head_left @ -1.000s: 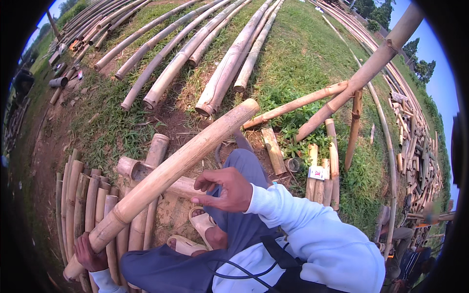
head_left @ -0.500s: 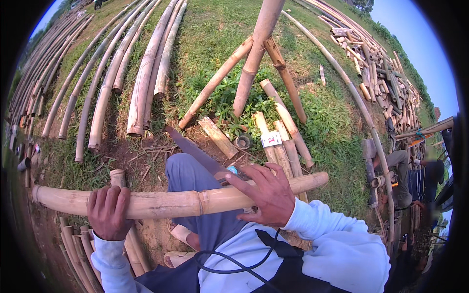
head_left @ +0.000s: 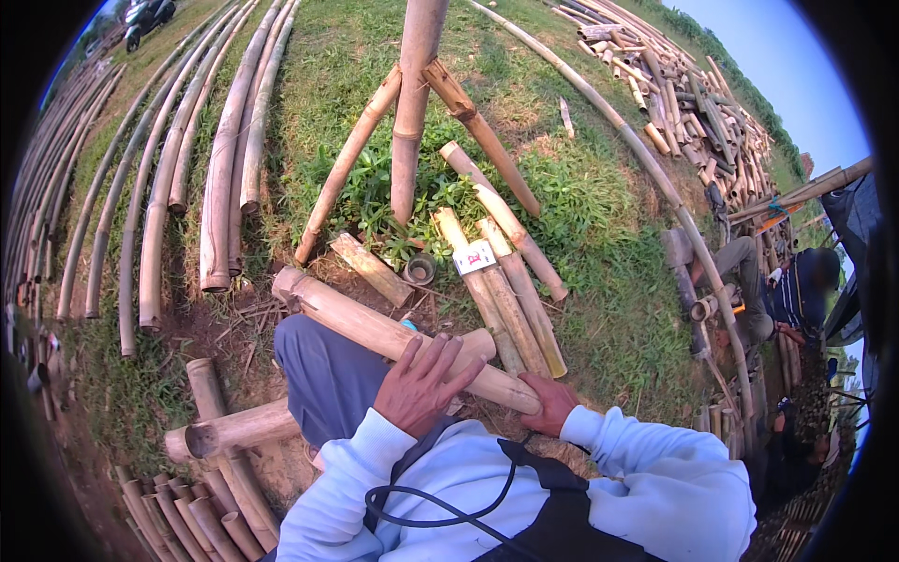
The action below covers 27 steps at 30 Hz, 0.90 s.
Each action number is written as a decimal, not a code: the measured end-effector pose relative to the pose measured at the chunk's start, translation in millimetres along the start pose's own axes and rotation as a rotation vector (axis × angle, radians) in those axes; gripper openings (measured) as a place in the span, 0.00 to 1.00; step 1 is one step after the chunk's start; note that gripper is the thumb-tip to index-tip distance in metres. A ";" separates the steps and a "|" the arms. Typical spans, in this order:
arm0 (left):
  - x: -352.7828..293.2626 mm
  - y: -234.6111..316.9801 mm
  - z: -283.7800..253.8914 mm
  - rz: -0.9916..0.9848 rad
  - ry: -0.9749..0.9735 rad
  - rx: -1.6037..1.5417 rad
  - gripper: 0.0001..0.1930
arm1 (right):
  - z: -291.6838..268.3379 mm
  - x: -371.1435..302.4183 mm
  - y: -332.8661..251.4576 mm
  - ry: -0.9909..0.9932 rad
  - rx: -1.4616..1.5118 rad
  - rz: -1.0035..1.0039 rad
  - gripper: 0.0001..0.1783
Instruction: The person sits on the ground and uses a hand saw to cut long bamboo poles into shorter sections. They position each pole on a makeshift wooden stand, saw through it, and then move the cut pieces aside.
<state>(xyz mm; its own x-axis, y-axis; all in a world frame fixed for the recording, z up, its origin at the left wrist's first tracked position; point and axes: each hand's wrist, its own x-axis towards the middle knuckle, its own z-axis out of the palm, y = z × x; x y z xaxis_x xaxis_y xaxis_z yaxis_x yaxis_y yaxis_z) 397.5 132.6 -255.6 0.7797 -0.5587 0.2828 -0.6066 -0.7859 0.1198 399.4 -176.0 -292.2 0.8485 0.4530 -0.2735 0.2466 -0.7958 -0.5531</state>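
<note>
A pale bamboo pole [head_left: 361,318] slants across my lap, from beyond my raised knee down to the right. Around its near right end my right hand [head_left: 554,405] is closed. My left hand [head_left: 419,382] lies on the pole's top with fingers stretched and spread, not wrapped round it. Left of my knee, a bamboo piece [head_left: 239,431] with an open end rests across another bamboo length [head_left: 204,386]. A pale bamboo end [head_left: 482,345] shows just behind the held pole; whether it belongs to that piece is hidden. A bit of blue [head_left: 409,324] peeks out behind the pole.
Ahead stands a bamboo post [head_left: 409,140] with two slanting braces. Short cut pieces [head_left: 520,309], one with a white label [head_left: 475,257], lie at its foot. Long poles [head_left: 229,178] stretch out at left. A bamboo heap [head_left: 684,112] and a seated person [head_left: 801,290] are at right.
The pole swung from level to slanting, its left end going away from me. My left hand left its grip near that end and moved right; my right hand closed on the right end.
</note>
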 end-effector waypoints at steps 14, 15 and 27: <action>-132.0 -62.2 -35.9 -0.639 0.127 -0.016 0.41 | 20.3 52.9 156.5 0.297 -0.158 0.576 0.41; -137.3 -62.7 -40.3 -0.671 0.110 -0.027 0.41 | 24.8 66.2 176.3 0.333 -0.180 0.545 0.43; -271.6 -46.6 -65.5 -1.164 0.022 -0.044 0.38 | 9.5 240.7 215.4 0.513 -0.096 0.512 0.42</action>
<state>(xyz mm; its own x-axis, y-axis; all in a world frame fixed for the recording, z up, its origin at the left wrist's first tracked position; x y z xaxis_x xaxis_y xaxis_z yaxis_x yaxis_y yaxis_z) 203.9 338.4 -275.6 0.8663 0.4995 -0.0035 0.4688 -0.8106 0.3509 652.4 -234.6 -484.6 0.9754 -0.2115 -0.0629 -0.2194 -0.8999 -0.3768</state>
